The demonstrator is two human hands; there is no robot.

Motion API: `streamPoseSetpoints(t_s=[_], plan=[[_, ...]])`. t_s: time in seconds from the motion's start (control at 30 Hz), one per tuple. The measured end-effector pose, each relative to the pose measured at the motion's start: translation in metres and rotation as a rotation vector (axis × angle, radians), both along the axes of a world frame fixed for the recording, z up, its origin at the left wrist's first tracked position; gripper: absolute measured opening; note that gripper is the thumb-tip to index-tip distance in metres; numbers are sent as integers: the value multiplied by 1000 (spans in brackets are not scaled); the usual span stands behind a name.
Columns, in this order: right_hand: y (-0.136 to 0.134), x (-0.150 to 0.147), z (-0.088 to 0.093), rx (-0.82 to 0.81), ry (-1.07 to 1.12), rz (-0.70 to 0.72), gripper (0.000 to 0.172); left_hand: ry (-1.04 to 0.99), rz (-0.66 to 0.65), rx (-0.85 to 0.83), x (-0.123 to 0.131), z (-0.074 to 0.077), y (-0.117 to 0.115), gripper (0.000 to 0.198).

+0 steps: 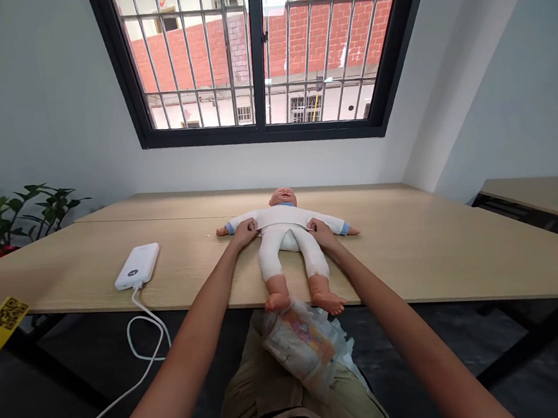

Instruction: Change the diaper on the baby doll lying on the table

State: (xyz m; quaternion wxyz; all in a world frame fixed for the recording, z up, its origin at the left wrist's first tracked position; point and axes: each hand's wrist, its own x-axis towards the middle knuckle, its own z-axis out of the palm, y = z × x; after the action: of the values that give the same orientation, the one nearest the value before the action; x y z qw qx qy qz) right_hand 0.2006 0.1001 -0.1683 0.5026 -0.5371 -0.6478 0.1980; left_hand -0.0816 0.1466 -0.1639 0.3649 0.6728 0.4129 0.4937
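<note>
A baby doll (285, 220) in a white suit lies on its back on the table (413, 255), head toward the far side. Its bare feet reach just over the near edge, right in front of the person. The left hand (245, 231) sits at the doll's left side in the scene and the right hand (322, 232) at its right side. Each has its fingers drawn together on the white cloth at the waist, as far as this view shows. The likeliest trouble, by my judgement, comes from that near edge. The doll is light and the tabletop looks smooth, so any tug toward the person could slide it along until legs and hips hang off and it tips into the lap. An uneven pull, one hand harder than the other, would twist the doll round instead, or just stretch the cloth without moving the body. A folded diaper (301, 346) rests loose on the person's lap just beneath the feet. It sits on a slope of the thighs, and a shift of the knees or a falling doll could knock it to the floor. To the left, well apart from the hands, a white power bank (137, 266) lies on the table with its cable (143, 336) looping down past the edge. A left elbow swung wide could snag that cable and drag the bank off.
</note>
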Motion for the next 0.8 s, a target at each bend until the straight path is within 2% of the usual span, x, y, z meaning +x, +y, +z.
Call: streamPoseSetpoints(t_s=[0.13,0.4,0.6,0.8], plan=[[0,9,-1,12,-39,-57,14,17,18,-18,-7,2,0,30],[-2,6,5,27,-70,-52,10,29,-139,-64,-8,14,-10,29],[-2,-3,7,64,-84,-38,11,-2,-122,-53,-4,15,-9,27],[2,7,5,69,-113,-67,23,-9,-64,-91,-5,7,-4,29]])
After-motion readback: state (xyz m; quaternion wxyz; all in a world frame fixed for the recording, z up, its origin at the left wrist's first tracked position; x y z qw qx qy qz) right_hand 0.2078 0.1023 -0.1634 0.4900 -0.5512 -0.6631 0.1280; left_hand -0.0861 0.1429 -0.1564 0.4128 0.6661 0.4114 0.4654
